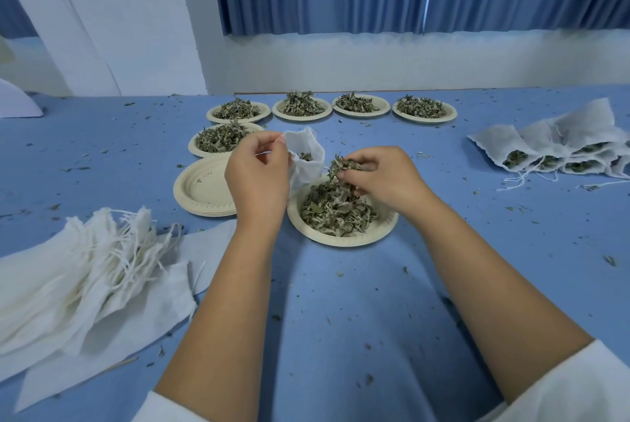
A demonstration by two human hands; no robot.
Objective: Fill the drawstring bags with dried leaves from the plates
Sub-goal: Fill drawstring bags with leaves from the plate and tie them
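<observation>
My left hand (pixel 256 179) grips a white drawstring bag (pixel 304 156) by its rim and holds its mouth open, with a few leaves inside. Just right of the bag, my right hand (pixel 381 176) pinches a clump of dried leaves (pixel 342 165) above the near plate (pixel 344 240), which is heaped with leaves. Five more plates of leaves stand further back: one at the left (pixel 218 138) and several in a row (pixel 361 104).
A stack of empty plates (pixel 201 188) sits left of my left hand. Empty bags with strings (pixel 85 271) are piled at the near left. Filled bags (pixel 562 149) lie at the right. Leaf crumbs litter the blue table (pixel 341 319).
</observation>
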